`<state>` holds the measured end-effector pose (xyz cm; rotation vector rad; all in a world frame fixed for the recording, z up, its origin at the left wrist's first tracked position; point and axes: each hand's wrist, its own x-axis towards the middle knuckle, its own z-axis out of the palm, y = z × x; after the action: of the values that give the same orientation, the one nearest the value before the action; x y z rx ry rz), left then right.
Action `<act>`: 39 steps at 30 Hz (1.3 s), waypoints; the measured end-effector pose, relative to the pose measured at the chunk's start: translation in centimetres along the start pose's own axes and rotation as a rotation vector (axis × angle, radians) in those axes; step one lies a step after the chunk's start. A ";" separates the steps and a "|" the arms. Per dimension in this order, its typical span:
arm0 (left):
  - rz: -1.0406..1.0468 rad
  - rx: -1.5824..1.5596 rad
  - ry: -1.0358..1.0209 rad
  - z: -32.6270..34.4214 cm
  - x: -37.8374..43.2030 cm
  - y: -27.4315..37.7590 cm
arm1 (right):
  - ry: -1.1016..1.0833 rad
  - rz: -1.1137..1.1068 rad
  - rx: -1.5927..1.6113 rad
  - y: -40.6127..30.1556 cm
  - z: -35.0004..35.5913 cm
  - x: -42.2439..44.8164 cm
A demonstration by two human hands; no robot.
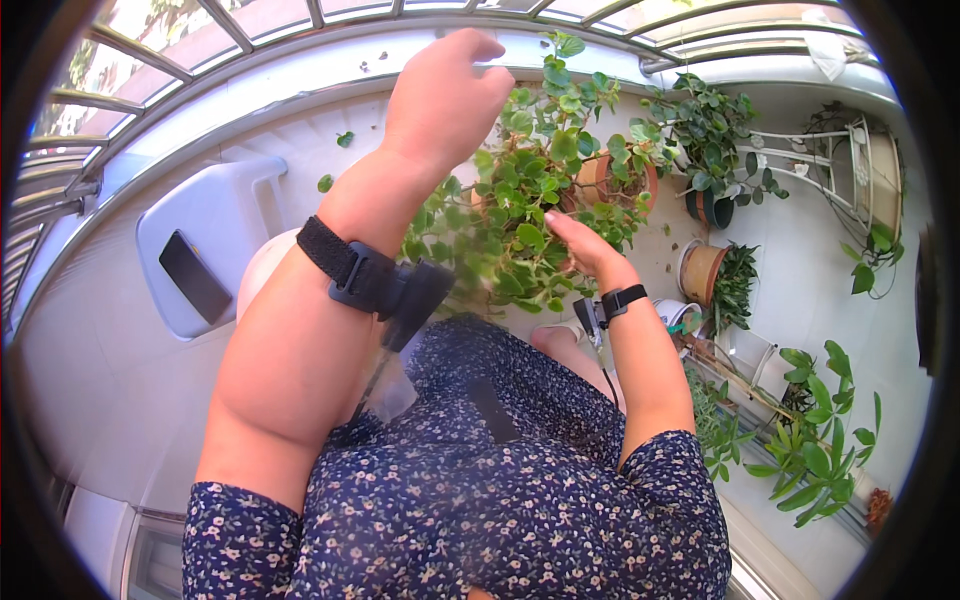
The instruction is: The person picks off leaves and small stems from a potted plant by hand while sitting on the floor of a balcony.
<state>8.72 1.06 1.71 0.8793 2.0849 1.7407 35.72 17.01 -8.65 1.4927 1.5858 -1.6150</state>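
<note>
My left hand (450,94) is raised at the window ledge, above the left edge of a bushy potted plant (529,236). Its fingers bend away from me, and whether they pinch anything is hidden. Lower down, my right hand (589,244) reaches into the plant's round green leaves from the right. Leaves cover part of its fingers, so its grip does not show. Behind the foliage stands a terracotta pot (595,180). A black strap with a small device (390,292) sits on my left forearm, and a similar wrist strap (624,300) is on my right.
A pale plastic stool (217,195) bearing a dark phone (195,277) stands at left. Metal railings (135,52) run along the window. To the right are a tan pot (701,274), a white metal plant stand (806,161) and a leafy plant (821,427). Loose leaves (345,139) lie about.
</note>
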 end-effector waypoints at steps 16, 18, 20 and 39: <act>-0.061 0.002 -0.078 0.5 -0.1 0.2 | -0.221 -0.056 -0.238 1.7 -1.7 -1.4; -0.034 -0.003 -0.083 0.7 -0.2 0.3 | 0.041 -0.123 -0.116 1.4 -2.7 0.2; -0.049 -0.002 -0.083 0.7 -0.1 0.5 | 0.182 -0.135 0.017 1.3 -2.4 1.4; -0.116 0.028 -0.199 0.5 -0.2 1.2 | -0.165 -0.308 -0.011 -1.5 -0.1 2.7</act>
<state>9.46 1.47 2.74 0.8818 1.9931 1.5033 33.61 18.48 -10.29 1.1168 1.7915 -1.8369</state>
